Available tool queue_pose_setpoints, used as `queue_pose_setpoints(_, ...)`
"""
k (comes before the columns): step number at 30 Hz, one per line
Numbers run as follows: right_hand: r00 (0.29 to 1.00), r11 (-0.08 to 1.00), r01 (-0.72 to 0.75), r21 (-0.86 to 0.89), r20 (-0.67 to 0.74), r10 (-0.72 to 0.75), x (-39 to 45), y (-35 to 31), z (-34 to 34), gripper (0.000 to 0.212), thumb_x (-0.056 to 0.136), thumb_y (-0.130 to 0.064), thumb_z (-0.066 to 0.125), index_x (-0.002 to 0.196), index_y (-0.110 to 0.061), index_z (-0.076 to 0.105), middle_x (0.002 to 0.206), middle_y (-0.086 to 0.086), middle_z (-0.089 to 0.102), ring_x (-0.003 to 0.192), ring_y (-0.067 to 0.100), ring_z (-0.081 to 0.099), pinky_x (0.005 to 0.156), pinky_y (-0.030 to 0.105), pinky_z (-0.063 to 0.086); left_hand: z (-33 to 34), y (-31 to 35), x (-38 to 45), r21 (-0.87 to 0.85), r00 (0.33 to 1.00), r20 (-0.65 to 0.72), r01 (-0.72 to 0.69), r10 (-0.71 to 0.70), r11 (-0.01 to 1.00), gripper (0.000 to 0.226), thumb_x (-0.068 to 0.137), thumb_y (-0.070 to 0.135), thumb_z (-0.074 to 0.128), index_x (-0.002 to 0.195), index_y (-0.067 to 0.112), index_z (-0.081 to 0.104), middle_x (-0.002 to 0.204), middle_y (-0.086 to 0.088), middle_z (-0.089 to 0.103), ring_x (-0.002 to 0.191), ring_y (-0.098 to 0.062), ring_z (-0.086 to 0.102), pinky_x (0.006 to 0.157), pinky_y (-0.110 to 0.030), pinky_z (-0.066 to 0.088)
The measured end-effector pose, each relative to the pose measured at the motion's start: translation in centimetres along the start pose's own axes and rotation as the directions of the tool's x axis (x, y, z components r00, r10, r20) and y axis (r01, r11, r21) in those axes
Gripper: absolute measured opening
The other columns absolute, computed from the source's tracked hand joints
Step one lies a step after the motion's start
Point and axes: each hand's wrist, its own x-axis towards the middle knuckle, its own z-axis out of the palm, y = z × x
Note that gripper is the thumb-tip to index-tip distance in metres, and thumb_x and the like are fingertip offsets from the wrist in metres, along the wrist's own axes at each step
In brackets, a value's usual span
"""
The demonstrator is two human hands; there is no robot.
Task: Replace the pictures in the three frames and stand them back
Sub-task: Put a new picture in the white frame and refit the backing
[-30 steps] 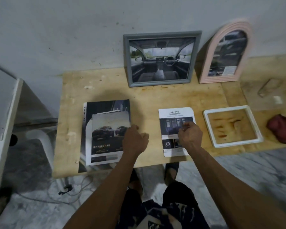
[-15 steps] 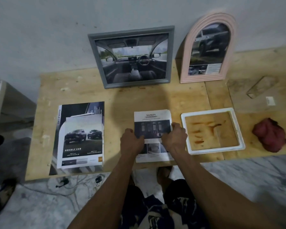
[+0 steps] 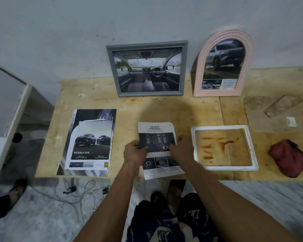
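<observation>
- Head view looks down on the table (image 3: 199, 109), a wooden top against a wall, with every task thing on it.
- Grey frame (image 3: 148, 44) and pink frame (image 3: 199, 75) stand upright at the back against the wall, each with a car picture in it; by that I judge two of the three done.
- Brochure (image 3: 94, 116) lies flat at the left, a smaller cut sheet (image 3: 89, 145) on top of it; the spine and the sheet both read "DOUBLE CAR".
- White frame (image 3: 252, 145) lies flat just right of the hands, its long axis running left to right; bare wood shows through it, so it holds no picture.
- Page (image 3: 156, 130) lies between the brochure and the white frame, its long axis running away from the person and its near end past the table edge; its heading reads "SAFETY", the smaller print too blurred to read.
- Left hand (image 3: 135, 152) pinches the page's left edge, fingers curled.
- Right hand (image 3: 183, 147) pinches the right edge, and it is the hand nearer the white frame.
- Coming move, I judge, carries the page rightward to that frame; their long axes cross, so it needs a quarter turn or trimming.
</observation>
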Motion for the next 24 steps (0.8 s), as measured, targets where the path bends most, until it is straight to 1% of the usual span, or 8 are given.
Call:
queue_pose_setpoints(3, 0.986, 0.986, 0.081, -0.144, -0.130, -0.100, -1.3, 0.1, -0.3, 0.057, 0.086, -0.034, 0.064, 0.136, -0.012, 0.046, 0.135, 0.013, 0.049, 0.122, 0.033, 0.046, 0.100, 0.039, 0.038, -1.7, 0.2, -1.8, -0.206, 0.999, -0.042, -0.030, 0.022, 0.978, 0.016, 0.085, 0.004, 0.073, 0.091, 0.017, 0.065, 0.101, -0.013, 0.072, 0.089, -0.032, 0.071, 0.081, -0.054, 0.060)
queue_pose_setpoints(5, 0.969, 0.984, 0.106, -0.144, -0.206, -0.134, -2.7, 0.1, -0.3, 0.064, 0.086, -0.041, 0.066, 0.139, -0.014, 0.042, 0.139, 0.014, 0.043, 0.127, 0.035, 0.040, 0.103, 0.041, 0.035, -2.7, -0.1, -3.1, -0.441, 0.999, -0.041, -0.009, -0.010, 0.897, 0.016, 0.088, -0.002, 0.067, 0.102, 0.006, 0.064, 0.100, -0.014, 0.071, 0.087, -0.031, 0.070, 0.080, -0.052, 0.060)
queue_pose_setpoints(7, 0.975, 0.997, 0.078, 0.004, -0.208, -0.075, -4.0, 0.1, -0.4, 0.072, 0.086, -0.043, 0.069, 0.142, -0.013, 0.035, 0.141, 0.015, 0.041, 0.129, 0.035, 0.041, 0.107, 0.045, 0.037, -3.2, -0.3, -4.2, -0.593, 1.000, -0.008, 0.012, -0.020, 0.805, 0.018, 0.088, -0.006, 0.063, 0.104, 0.002, 0.062, 0.103, -0.015, 0.069, 0.089, -0.033, 0.071, 0.079, -0.051, 0.061)
queue_pose_setpoints(10, 0.990, 0.944, 0.008, 0.330, -0.134, 0.039, -5.2, 0.7, -0.8, 0.071, 0.084, -0.040, 0.073, 0.140, -0.014, 0.037, 0.133, 0.010, 0.053, 0.118, 0.030, 0.056, 0.100, 0.047, 0.048, -2.1, -0.7, -5.3, -0.676, 0.996, 0.064, 0.083, -0.054, 0.732, 0.018, 0.088, -0.009, 0.062, 0.101, 0.004, 0.060, 0.105, -0.018, 0.068, 0.085, -0.032, 0.070, 0.067, -0.041, 0.063)
queue_pose_setpoints(13, 0.987, 0.901, 0.042, 0.432, -0.157, 0.029, -6.0, 1.4, -2.3, 0.055, 0.082, -0.021, 0.075, 0.131, -0.012, 0.050, 0.121, 0.006, 0.061, 0.101, 0.023, 0.063, 0.082, 0.038, 0.055, 0.1, -0.9, -6.8, -0.698, 0.988, 0.140, 0.141, -0.059, 0.702, 0.027, 0.087, -0.011, 0.062, 0.114, -0.003, 0.061, 0.101, -0.022, 0.069, 0.076, -0.031, 0.070, 0.062, -0.039, 0.062)
queue_pose_setpoints(17, 0.985, 0.888, 0.098, 0.450, -0.172, -0.021, -6.0, 2.8, -6.0, 0.038, 0.085, -0.004, 0.068, 0.119, -0.011, 0.052, 0.109, 0.010, 0.065, 0.085, 0.021, 0.065, 0.057, 0.027, 0.052, 2.1, -1.0, -8.5, -0.700, 0.987, 0.160, 0.135, -0.030, 0.702, 0.041, 0.081, -0.011, 0.069, 0.119, 0.000, 0.061, 0.105, -0.021, 0.071, 0.076, -0.030, 0.072, 0.055, -0.035, 0.059)
queue_pose_setpoints(20, 0.991, 0.881, 0.073, 0.468, -0.134, -0.011, -4.9, 4.9, -9.6, 0.041, 0.085, -0.005, 0.070, 0.121, -0.014, 0.054, 0.107, 0.009, 0.067, 0.089, 0.025, 0.068, 0.063, 0.037, 0.060, 2.6, -0.3, -8.2, -0.621, 0.996, 0.090, 0.068, -0.016, 0.781, 0.049, 0.079, 0.000, 0.079, 0.123, 0.004, 0.058, 0.113, -0.015, 0.068, 0.087, -0.027, 0.068, 0.061, -0.039, 0.060)
queue_pose_setpoints(24, 0.996, 0.892, 0.063, 0.447, -0.078, -0.032, -3.1, 7.7, -14.2, 0.041, 0.082, -0.002, 0.071, 0.118, -0.017, 0.058, 0.105, 0.009, 0.071, 0.089, 0.026, 0.071, 0.071, 0.049, 0.061, 4.7, 1.2, -7.2, -0.305, 0.996, 0.078, -0.010, 0.035, 0.952, 0.043, 0.079, 0.014, 0.084, 0.117, 0.008, 0.063, 0.116, -0.014, 0.068, 0.096, -0.031, 0.067, 0.086, -0.052, 0.058)
